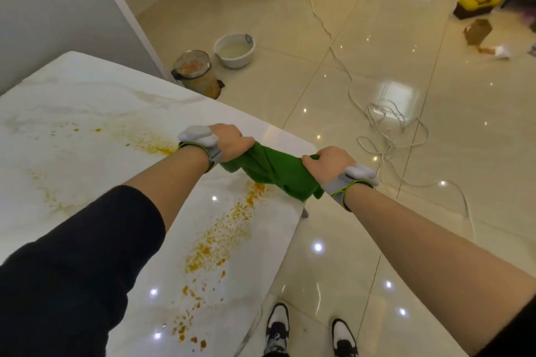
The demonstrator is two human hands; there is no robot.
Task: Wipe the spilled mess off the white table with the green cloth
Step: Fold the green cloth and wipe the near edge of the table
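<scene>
Head view: left hand (pixel 229 139) and right hand (pixel 327 162) fingers clutch green cloth (pixel 272 174) over stained white table (pixel 87 90); glossy floor (pixel 377 38).

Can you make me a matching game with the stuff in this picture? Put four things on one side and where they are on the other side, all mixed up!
Things
1. green cloth
2. orange mess
3. white basin
4. yellow box

Places
A. on the floor next to the bin
B. scattered on the white table
C. far across the floor, at the top right of the picture
D. gripped between the left hand and the right hand

Pairs: 1-D, 2-B, 3-A, 4-C
</scene>
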